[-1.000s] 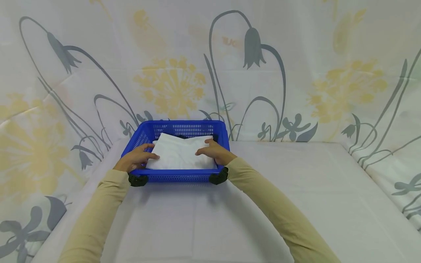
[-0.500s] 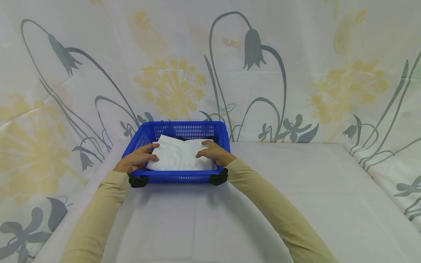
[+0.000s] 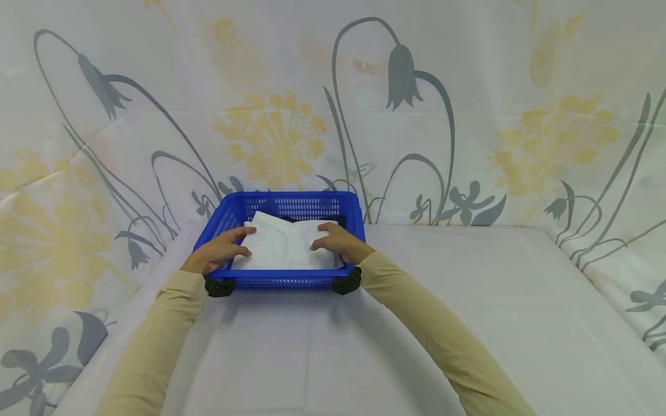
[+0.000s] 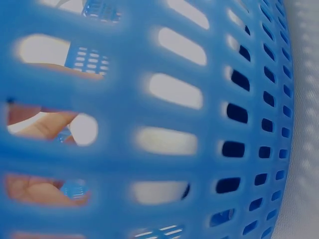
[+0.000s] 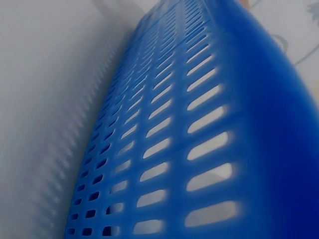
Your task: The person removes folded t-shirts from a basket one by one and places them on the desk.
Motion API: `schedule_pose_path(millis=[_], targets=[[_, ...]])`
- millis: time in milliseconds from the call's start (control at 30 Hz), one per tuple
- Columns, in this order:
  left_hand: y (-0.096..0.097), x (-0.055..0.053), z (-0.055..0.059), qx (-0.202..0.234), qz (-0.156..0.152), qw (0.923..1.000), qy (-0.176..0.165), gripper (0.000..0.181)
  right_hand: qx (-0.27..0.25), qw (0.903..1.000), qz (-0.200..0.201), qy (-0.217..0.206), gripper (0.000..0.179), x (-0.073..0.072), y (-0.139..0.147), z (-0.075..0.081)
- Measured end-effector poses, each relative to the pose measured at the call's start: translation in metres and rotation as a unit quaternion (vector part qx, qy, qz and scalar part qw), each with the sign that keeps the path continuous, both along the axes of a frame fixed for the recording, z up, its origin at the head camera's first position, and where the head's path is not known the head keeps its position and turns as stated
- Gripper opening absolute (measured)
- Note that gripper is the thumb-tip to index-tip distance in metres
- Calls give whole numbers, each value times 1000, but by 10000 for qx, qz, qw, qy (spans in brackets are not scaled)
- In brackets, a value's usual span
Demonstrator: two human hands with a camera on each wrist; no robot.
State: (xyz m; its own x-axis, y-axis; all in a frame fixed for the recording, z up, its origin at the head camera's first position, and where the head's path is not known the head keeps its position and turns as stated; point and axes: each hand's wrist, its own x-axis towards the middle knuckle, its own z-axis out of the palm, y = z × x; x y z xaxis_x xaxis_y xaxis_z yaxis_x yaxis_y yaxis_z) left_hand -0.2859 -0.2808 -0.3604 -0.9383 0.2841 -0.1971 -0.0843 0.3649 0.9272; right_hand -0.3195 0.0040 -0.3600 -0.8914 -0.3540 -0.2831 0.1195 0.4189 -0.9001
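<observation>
A folded white cloth point(image 3: 281, 245) lies in a blue perforated plastic basket point(image 3: 291, 274), its back left corner raised. My left hand point(image 3: 218, 249) reaches over the front left of the basket, thumb and forefinger spread on the cloth's left side. From the right, my right hand point(image 3: 343, 241) rests on the cloth's other side with thumb and forefinger apart. The remaining fingers of both hands are mostly hidden. Through the basket holes, the left wrist view shows fingers point(image 4: 40, 191) inside. The right wrist view holds mainly the basket's slotted wall point(image 5: 174, 124).
Something dark point(image 3: 340, 221) shows at the back of the basket, behind the cloth. The basket stands on a white-covered table point(image 3: 468, 300), near a flower-patterned curtain point(image 3: 468, 144). Dark wrist bands point(image 3: 346, 281) sit against the basket's front wall.
The cloth has settled slightly lower and flatter in the basket. My left forefinger has moved a little to the right over it; my right hand has barely moved.
</observation>
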Motion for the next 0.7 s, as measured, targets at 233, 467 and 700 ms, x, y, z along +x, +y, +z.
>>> schedule_pose_path(millis=[233,467,700], targets=[[-1,-1,1,-68,95,9992,-379,73,-21,9998,174,123,73,-1,1,-1],[-1,0,0,-73,310,9989,-349,75,-113,9991,177,368,77,-1,-1,-2],[4,3,2,-300,291,9991,66,73,-135,9985,49,537,78,-1,0,0]])
